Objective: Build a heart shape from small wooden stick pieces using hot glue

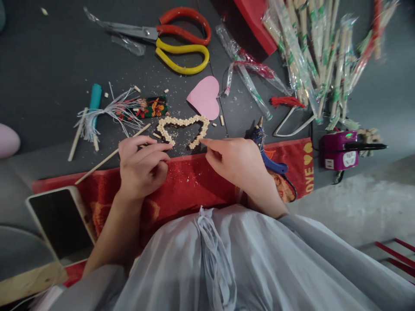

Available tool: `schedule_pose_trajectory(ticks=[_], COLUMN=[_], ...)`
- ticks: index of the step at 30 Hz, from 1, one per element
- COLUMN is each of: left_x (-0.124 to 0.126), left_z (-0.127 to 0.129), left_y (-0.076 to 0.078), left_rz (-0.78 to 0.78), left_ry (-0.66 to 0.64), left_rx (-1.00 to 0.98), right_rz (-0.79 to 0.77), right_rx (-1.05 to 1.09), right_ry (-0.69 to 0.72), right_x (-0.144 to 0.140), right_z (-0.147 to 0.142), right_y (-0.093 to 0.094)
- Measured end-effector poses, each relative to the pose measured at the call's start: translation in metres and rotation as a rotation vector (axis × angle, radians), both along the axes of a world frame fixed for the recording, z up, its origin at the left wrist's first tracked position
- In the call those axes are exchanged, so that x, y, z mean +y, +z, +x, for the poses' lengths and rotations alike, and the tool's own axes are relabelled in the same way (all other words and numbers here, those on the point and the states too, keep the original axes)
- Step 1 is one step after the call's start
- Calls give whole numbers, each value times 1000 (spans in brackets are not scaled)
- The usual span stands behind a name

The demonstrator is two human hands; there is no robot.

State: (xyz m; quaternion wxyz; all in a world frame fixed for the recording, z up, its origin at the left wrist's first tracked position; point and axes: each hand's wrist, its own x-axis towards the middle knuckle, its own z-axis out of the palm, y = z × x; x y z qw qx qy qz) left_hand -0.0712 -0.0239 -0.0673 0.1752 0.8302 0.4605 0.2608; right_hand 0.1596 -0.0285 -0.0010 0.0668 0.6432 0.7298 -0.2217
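1. Pinching at the two lower ends of the heart outline of small wooden pieces, I work at mid-frame on the dark table, just above the red towel that covers its near edge.
2. My left hand curls with thumb and forefinger drawn together beside the outline's left arm; whether a bit sits between them I cannot tell, as it is too small to see.
3. My right hand points its forefinger and thumb at the tip of the right arm, touching or almost touching it; the other fingers are folded.
4. By my judgement the shape is well along: both lobes and the upper dip are laid, yet the bottom point looks open between my hands, so closing it is left.
5. Sawdust and cut bits lie around the outline, and a thin wooden stick runs under my left hand.
6. Just above the outline lies a pink paper heart, matching it in shape.
7. Blue glue gun rests behind my right hand; red and yellow scissors lie at upper centre.
8. Wrapped chopsticks pile at upper right, a purple device sits at right, and a phone at lower left.
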Motion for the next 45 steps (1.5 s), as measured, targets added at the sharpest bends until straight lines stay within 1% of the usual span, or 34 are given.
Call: schedule_pose_trajectory(ticks=[7,12,23,28,35,40,45], left_x=[0,0,-1,0,0,0,0], left_z=[0,1,1,1,0,0,1], left_y=[1,1,-1,-2,-3,-2,-2], left_rz=[-47,-12,25,33,20,13,33], left_ry=[22,-2,21,17,4,-2,9], left_rx=[1,-38,-17,-16,-82,-46,-65], right_rz=[7,7,-3,0,-16,-7,-9], right_rx=[-3,-13,-8,-10,-15,-21,-19], right_ry=[2,3,11,2,4,9,7], right_x=[-1,-1,0,0,1,1,1], right_z=[0,1,1,0,0,0,-1], right_y=[0,0,0,0,1,1,2])
